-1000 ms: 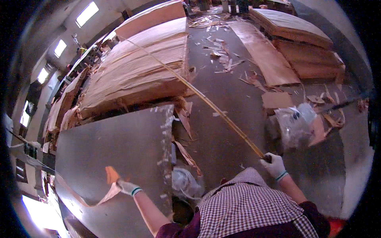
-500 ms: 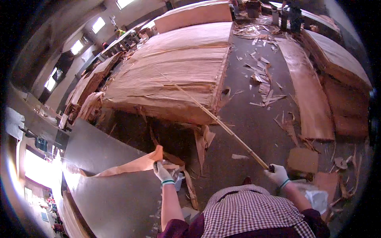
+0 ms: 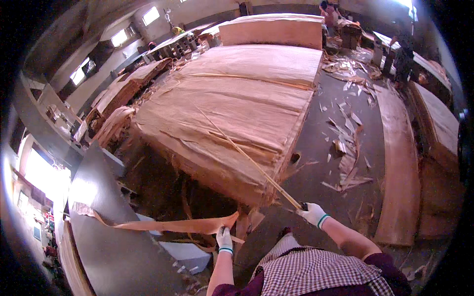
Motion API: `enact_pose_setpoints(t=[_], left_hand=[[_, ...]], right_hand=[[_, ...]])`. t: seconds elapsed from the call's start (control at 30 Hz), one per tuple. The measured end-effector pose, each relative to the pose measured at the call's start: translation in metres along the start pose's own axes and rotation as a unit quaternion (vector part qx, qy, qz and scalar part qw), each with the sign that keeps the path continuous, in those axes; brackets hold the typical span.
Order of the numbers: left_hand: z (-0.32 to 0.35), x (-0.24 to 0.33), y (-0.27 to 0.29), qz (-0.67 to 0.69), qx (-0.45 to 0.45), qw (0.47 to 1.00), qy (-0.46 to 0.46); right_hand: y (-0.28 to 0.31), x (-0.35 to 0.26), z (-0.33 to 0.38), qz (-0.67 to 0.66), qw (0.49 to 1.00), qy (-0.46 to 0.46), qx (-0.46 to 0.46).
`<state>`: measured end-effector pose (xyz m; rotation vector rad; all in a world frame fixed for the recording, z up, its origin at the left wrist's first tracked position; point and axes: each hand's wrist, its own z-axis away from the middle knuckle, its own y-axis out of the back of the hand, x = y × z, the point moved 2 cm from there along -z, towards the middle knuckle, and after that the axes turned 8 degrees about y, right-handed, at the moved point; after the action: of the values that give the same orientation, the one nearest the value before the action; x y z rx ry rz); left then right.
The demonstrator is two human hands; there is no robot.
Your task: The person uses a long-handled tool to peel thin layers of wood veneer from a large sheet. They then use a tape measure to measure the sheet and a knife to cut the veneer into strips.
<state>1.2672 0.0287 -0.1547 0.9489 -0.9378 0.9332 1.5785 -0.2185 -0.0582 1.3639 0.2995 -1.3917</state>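
Floor gap (image 3: 316,163); hands (image 3: 224,240) grip veneer strip (image 3: 163,225).

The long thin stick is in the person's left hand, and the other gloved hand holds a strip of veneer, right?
Not quite. The head view shows the long thin stick gripped by the right hand, not the left. The left hand is the one holding the strip of veneer.

Daylight is cast from windows (image 3: 118,37) left of the veneer stack (image 3: 237,113); glare is seen there, edges are bent.
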Motion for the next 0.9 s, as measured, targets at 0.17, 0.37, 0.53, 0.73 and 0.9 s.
enact_pose_setpoints(t=[0.17, 0.37, 0.53, 0.73, 0.9], left_hand=[[-0.048, -0.007, -0.085, -0.241, -0.086, 0.958, 0.132], [0.006, -0.106, -0.098, -0.632, -0.24, 0.721, 0.153], [0.019, -0.068, -0.187, -0.488, -0.153, 0.813, 0.278], [0.034, -0.015, -0.277, -0.406, -0.095, 0.862, 0.289], [0.024, 0.005, -0.337, -0.433, -0.113, 0.863, 0.235]], right_hand=[[0.081, -0.027, -0.134, 0.005, 0.999, 0.046, -0.017], [0.186, -0.173, -0.275, 0.009, 0.956, 0.282, 0.075], [0.223, -0.184, -0.397, 0.109, 0.949, 0.293, 0.041], [0.234, -0.163, -0.478, 0.03, 0.941, 0.338, -0.007], [0.243, -0.149, -0.532, -0.036, 0.969, 0.228, -0.089]])
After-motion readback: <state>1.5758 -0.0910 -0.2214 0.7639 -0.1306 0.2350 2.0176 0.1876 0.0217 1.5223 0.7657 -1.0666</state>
